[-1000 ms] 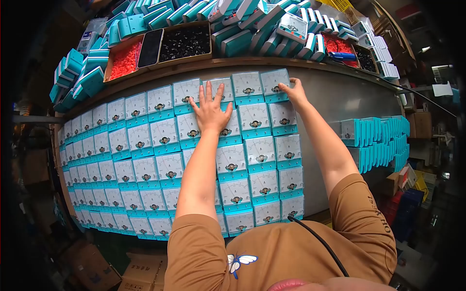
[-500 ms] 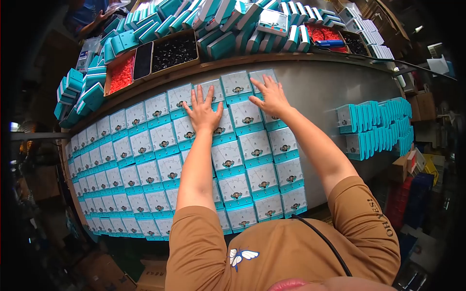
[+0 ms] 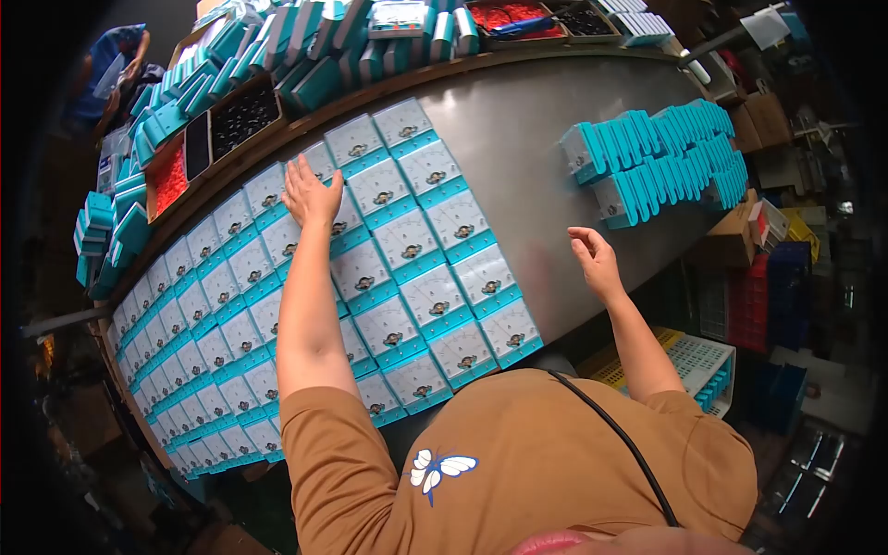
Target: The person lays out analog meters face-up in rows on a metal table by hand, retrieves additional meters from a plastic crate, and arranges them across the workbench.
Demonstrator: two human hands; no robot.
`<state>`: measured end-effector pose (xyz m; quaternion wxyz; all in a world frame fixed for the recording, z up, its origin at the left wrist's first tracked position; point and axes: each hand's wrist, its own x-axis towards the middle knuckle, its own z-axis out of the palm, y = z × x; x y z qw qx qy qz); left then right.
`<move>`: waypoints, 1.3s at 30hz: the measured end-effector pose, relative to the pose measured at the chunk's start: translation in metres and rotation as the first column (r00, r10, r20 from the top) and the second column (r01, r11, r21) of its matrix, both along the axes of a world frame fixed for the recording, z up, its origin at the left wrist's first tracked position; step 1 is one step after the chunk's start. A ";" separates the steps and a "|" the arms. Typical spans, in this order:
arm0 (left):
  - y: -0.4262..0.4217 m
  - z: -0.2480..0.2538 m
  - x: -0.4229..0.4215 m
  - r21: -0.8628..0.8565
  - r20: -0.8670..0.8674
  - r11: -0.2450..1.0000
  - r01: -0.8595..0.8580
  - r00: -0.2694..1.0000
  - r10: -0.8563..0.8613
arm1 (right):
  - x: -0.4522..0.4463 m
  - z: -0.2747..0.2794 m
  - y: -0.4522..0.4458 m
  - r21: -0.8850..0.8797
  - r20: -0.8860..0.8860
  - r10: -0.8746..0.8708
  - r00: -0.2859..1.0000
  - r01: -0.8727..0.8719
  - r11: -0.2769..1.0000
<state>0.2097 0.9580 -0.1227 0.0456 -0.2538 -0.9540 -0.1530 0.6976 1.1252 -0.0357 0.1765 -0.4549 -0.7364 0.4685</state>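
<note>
Place: looks like a workshop or small factory
Worktop: covered with rows of matching panel meters point(image 3: 404, 239)
Parts boxes: filled with red pieces point(image 3: 170, 180) and black pieces point(image 3: 244, 117)
Floor: stacked with plastic crates point(image 3: 786, 294)

1. Brown top point(image 3: 564, 453) with short sleeves.
2. White butterfly print point(image 3: 442, 470), outlined in blue, on the front.
3. Thin black cable point(image 3: 618, 433) running across the top.
4. Left hand point(image 3: 313, 194) and right hand point(image 3: 597, 264), both bare.
</note>
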 end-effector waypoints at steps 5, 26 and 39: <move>0.078 0.035 0.155 0.349 0.022 0.796 0.495 0.845 -0.535 | 0.018 0.020 0.034 0.334 0.121 0.229 0.966 -0.257 0.907; 0.216 0.043 0.447 0.515 0.431 0.794 0.323 0.702 -0.566 | 0.109 -0.023 0.221 0.553 0.486 0.010 0.874 -0.316 0.771; 0.072 0.105 0.455 -0.034 0.430 0.824 0.566 0.753 -0.499 | 0.128 -0.015 0.165 0.096 0.022 0.223 0.975 -0.224 0.970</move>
